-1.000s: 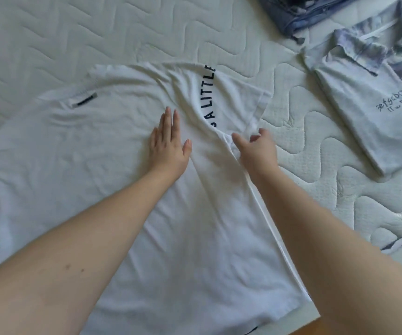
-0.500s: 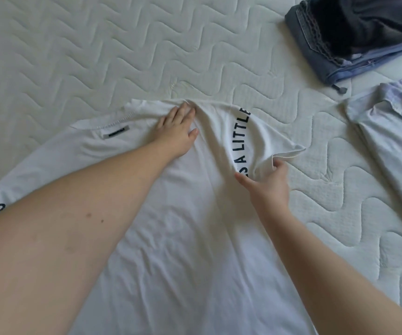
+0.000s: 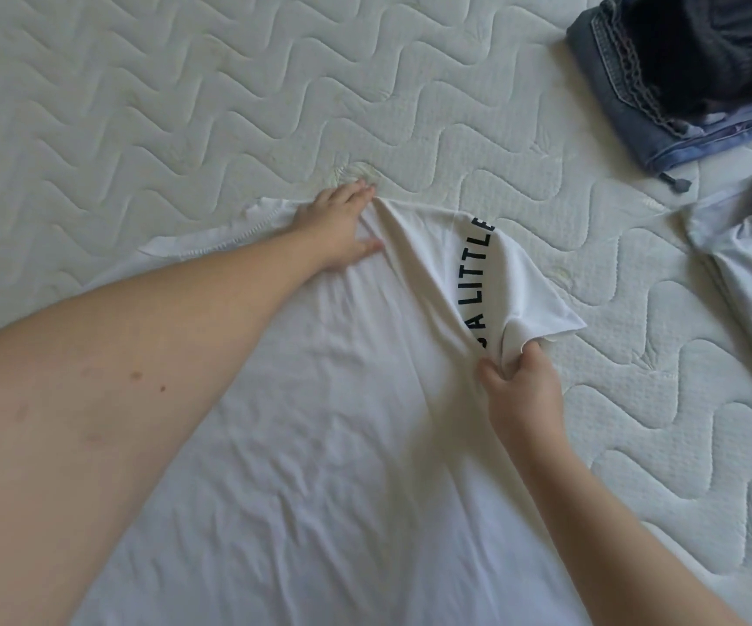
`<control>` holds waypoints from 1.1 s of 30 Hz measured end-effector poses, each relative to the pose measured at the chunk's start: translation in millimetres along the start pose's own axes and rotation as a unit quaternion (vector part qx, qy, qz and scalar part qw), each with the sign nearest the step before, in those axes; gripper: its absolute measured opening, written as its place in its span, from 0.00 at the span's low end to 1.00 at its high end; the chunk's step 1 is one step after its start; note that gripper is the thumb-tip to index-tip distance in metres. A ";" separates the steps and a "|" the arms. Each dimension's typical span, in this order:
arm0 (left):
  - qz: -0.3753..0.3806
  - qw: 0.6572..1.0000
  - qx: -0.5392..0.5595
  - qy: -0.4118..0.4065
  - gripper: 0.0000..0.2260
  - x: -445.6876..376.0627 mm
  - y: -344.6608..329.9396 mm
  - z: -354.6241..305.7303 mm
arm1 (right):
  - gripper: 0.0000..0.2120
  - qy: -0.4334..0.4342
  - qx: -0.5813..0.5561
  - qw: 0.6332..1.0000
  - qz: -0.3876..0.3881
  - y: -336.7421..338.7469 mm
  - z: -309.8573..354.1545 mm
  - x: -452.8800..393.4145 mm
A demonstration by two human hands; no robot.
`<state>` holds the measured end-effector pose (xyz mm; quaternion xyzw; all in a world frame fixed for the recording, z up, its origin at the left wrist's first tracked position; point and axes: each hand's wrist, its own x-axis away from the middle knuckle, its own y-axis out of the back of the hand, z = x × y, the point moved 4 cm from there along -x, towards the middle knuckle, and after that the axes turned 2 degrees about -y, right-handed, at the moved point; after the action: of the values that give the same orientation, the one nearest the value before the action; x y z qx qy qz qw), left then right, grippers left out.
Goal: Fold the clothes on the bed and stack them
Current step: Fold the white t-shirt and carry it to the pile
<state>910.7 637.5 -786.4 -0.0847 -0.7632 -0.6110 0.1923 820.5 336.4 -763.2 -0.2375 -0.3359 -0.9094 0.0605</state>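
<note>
A folded stack (image 3: 699, 79) and a folded pale shirt (image 3: 744, 264) already lie on the bed (image 3: 139, 106), while the white tee (image 3: 320, 445) is barely begun, left hand (image 3: 340, 230) flat at its shoulder, right hand (image 3: 521, 386) pinching the sleeve (image 3: 518, 286).

Left hand (image 3: 342, 228) lies flat, fingers extended; right hand (image 3: 521, 390) has a pinching grip.

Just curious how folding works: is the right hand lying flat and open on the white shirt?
No. The right hand pinches the sleeve of the white shirt, with fingers curled round the cloth.
</note>
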 end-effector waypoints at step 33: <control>0.028 0.835 0.517 0.187 0.15 33.8 36.2 18.0 | 0.31 0.349 0.285 0.882 0.139 -129.2 83.1 132.7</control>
<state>889.7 660.0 -743.6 0.1216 -0.9148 -0.1260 0.3640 701.4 495.2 -720.7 0.0782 -0.5010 -0.7809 0.3648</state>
